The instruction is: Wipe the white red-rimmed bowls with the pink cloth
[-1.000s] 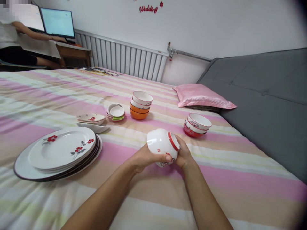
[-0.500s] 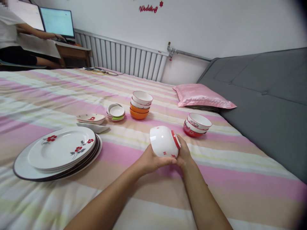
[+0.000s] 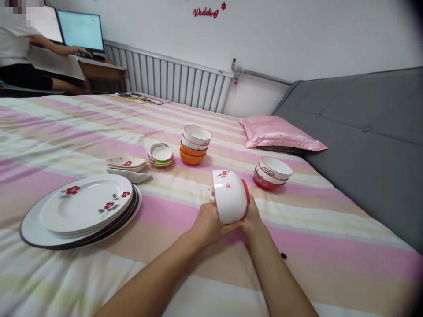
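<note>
A white bowl (image 3: 230, 198) with red blossom marks and a red foot is tipped on its side between my hands, its rim facing left and its foot facing right. My left hand (image 3: 208, 223) grips it from below and at the rim side, the fingers partly hidden behind it. On the foot side, my right hand (image 3: 250, 216) holds the bowl, most of its fingers out of sight. Beyond it to the right sits a stack of white and red bowls (image 3: 272, 169). Farther off stands a stack of white and orange bowls (image 3: 194, 154).
Flower-patterned plates (image 3: 87, 204) are piled at the left on the striped bedspread (image 3: 185, 281). Behind them lie oval dishes (image 3: 127, 164) and small saucers (image 3: 161, 154). A pink pillow (image 3: 282, 132) rests by the grey headboard (image 3: 360, 119). A person (image 3: 20, 53) sits at a desk.
The bowl has been turned in my hands, so its red blossom marks now show near the top and its rim faces more squarely left. The stacks have stayed put.
</note>
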Action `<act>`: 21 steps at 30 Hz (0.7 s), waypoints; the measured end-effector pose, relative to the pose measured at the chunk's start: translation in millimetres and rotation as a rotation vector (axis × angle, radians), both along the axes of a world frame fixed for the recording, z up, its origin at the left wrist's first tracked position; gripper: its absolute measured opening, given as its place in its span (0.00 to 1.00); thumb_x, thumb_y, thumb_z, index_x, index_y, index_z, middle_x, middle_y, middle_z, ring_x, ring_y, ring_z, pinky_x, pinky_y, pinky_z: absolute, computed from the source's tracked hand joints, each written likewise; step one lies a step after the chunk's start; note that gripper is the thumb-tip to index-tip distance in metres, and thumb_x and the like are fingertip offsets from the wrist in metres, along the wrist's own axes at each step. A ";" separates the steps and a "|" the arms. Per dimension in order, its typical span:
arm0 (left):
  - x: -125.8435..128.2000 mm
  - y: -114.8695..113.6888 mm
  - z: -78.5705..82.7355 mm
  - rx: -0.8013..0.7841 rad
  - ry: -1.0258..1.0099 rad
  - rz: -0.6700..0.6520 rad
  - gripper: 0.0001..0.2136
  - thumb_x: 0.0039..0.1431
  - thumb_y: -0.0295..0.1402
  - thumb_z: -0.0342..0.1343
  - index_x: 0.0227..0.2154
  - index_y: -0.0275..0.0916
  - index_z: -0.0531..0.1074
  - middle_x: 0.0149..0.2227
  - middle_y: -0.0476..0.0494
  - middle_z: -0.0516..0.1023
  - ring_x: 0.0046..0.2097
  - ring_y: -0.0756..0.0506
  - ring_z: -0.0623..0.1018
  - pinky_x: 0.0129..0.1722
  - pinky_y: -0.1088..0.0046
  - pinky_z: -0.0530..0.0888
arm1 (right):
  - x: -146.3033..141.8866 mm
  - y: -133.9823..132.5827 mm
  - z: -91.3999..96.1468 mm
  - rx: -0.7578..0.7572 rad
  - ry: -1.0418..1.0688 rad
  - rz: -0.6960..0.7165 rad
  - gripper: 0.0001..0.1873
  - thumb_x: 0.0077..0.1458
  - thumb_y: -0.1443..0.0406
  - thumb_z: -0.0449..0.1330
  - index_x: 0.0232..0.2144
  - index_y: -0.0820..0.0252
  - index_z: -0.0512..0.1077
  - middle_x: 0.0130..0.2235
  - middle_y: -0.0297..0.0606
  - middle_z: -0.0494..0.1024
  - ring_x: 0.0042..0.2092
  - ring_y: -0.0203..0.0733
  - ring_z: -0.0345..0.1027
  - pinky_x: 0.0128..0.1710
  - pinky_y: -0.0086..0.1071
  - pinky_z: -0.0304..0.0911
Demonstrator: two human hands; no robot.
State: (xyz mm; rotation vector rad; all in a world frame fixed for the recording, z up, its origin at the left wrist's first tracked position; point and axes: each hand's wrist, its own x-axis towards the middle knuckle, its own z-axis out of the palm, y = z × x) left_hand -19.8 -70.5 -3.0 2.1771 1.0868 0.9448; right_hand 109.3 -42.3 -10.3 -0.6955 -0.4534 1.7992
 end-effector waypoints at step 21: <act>-26.7 -0.6 36.4 -0.589 -0.487 -0.266 0.16 0.46 0.35 0.64 0.37 0.35 0.72 0.35 0.44 0.75 0.37 0.46 0.74 0.33 0.74 0.71 | -7.9 0.2 -4.5 -0.100 0.062 0.108 0.17 0.55 0.56 0.54 0.32 0.64 0.74 0.29 0.43 0.81 0.38 0.49 0.75 0.43 0.44 0.69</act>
